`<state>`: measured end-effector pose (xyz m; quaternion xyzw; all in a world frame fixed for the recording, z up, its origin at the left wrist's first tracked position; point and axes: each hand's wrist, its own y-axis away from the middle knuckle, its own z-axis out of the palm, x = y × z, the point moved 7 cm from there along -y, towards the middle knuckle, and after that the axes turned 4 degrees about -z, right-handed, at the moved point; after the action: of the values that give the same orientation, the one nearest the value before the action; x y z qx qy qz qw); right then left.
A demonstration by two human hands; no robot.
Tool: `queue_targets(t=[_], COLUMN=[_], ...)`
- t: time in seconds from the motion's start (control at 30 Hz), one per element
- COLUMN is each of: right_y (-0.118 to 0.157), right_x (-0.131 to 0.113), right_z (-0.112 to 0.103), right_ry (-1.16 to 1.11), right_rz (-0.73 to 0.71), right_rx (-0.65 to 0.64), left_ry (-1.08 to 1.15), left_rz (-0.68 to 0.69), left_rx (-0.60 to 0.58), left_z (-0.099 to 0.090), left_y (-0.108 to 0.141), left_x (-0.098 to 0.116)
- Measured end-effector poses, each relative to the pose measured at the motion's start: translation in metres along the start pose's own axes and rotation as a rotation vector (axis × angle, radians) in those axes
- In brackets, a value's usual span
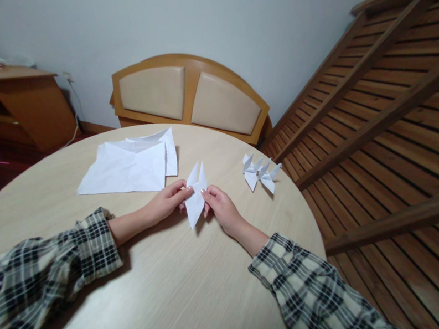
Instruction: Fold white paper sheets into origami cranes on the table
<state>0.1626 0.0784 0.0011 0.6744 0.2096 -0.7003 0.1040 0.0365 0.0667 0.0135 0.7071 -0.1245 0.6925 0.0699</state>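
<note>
A folded white origami paper (195, 200) is held between my two hands above the middle of the round table (197, 295). Two narrow points stick up at its far end, and a single wider point faces me. My left hand (169, 199) pinches its left edge, thumb on top. On the opposite edge, my right hand (223, 208) grips it the same way. The fingers beneath the paper are mostly hidden. Finished-looking white paper cranes (259, 174) stand close together to the right, beyond my right hand. White paper sheets (128, 169) lie overlapping and creased to the left.
A wooden headboard (190, 92) with two cream panels stands past the table's far edge. Slatted wooden panelling (410, 129) leans along the right side. At the far left is a wooden desk (31, 105), with a cable (77, 121) hanging by the wall.
</note>
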Motion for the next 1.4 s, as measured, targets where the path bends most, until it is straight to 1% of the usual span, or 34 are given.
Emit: queue_targets(t=[0.17,0.37,0.6,0.83,1.03,1.17,1.4], right_y=[-0.0006,-0.0001,-0.0004,0.0028,0.0024,0.0023,0.0029], right_x=[-0.0003,-0.0013,-0.0018,-0.0058,-0.0053,-0.0065,-0.0049], right_z=[-0.0029,-0.0036,-0.0014,0.0028,0.0024,0.0027,0.0024], right_ry=[-0.013,-0.012,-0.026,0.048,0.064,0.057,0.051], right_rz=[-0.007,-0.019,0.009,-0.014,-0.027,-0.034,-0.010], right_rx=[0.036,0.051,0.020,-0.040,-0.035,-0.035,-0.046], left_ry=[-0.032,-0.039,0.006,0.052,0.035,0.068,0.085], left_rz=[-0.039,0.010,0.014,-0.020,-0.033,-0.047,-0.024], left_rx=[-0.015,-0.022,-0.001,0.055,0.071,0.069,0.065], left_z=[0.0006,0.0023,0.0021,-0.0009,-0.0036,-0.0037,-0.0045], left_y=[0.0002,0.0015,0.0026,0.0028,0.0006,-0.0005,-0.0004], left_x=[-0.0015,0.0033,0.0049,0.0030,-0.0009,-0.0041,-0.0024])
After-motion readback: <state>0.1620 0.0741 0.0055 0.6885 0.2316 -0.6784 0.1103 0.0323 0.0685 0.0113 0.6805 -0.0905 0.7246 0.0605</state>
